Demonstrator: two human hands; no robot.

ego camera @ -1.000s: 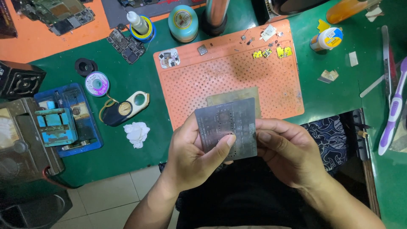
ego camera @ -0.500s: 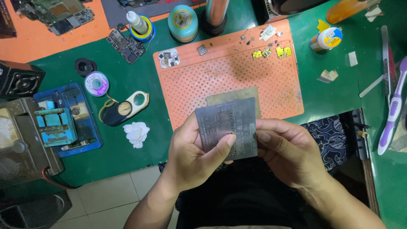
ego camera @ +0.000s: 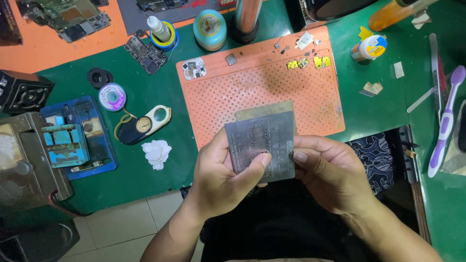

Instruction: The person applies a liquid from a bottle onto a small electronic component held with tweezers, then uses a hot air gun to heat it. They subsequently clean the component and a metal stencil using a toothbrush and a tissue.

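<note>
Item: thin grey metal stencil plate (ego camera: 262, 145), rectangular, with a second, brassy plate (ego camera: 266, 110) stacked just behind it. Held above the near edge of the green table (ego camera: 145, 184), in front of the orange perforated mat (ego camera: 262, 82). Long axis roughly upright in view, slightly tilted. Left hand (ego camera: 221, 174): closed on the lower left edge, thumb laid across the face. Right hand (ego camera: 330, 170): closed on the right edge, thumb on the front. Both hands are equally near; the plate lies between them.
</note>
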